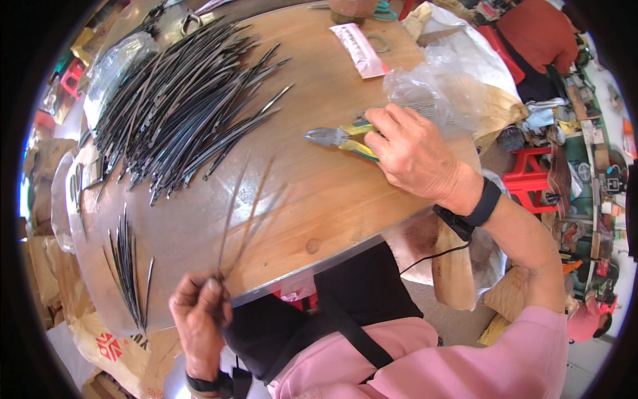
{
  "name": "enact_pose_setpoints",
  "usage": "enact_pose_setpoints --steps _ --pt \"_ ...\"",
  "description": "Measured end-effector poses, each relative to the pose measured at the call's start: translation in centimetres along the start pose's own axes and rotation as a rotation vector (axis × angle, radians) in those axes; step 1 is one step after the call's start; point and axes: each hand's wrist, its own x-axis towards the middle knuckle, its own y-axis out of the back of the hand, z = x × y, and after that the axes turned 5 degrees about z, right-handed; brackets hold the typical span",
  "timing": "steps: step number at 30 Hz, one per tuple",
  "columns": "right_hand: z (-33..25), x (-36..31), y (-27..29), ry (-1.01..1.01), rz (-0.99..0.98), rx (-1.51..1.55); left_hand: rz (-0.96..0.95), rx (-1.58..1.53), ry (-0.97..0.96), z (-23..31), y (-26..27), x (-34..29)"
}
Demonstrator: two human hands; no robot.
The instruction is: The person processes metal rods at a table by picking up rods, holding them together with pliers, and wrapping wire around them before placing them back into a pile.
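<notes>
My right hand (413, 154) is closed round the yellow-green handles of a pair of cutting pliers (325, 137), held low over the table. The jaws point left and appear closed. At the table's near edge, my left hand (199, 307) pinches the lower end of a thin dark strip (234, 199). It sticks up over the wood with a blurred second line beside it, so I cannot tell whether there is one strip or two. A large heap of similar dark strips (179, 106) covers the far left. Several more strips (126, 269) lie in a small bunch nearer me.
The wooden table (312, 219) has a metal-edged front. A pink-and-white packet (359, 52) and crumpled clear plastic (438, 83) lie at the far right. Clear bags (126, 60) flank the heap. Red stools (528, 179) and scattered goods stand on the floor to the right.
</notes>
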Motion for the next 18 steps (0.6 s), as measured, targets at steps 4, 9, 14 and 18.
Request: enact_pose_setpoints --steps 4,9,14,18 --pt "-1.3 1.9 4.2 -0.089 0.053 -0.065 -0.127 -0.480 0.168 -2.7 -0.8 -2.3" --pt "-3.4 1.8 10.5 -0.609 0.346 0.371 -0.265 -0.716 0.235 -2.5 -1.2 -3.6" --pt "-4.5 -4.3 7.7 -0.883 0.327 0.653 -0.349 -0.999 0.250 -1.1 -2.7 -3.8" --pt "-5.9 -8.3 6.4 -1.198 0.327 1.079 -0.416 -1.162 0.191 -0.2 -2.7 -5.7"
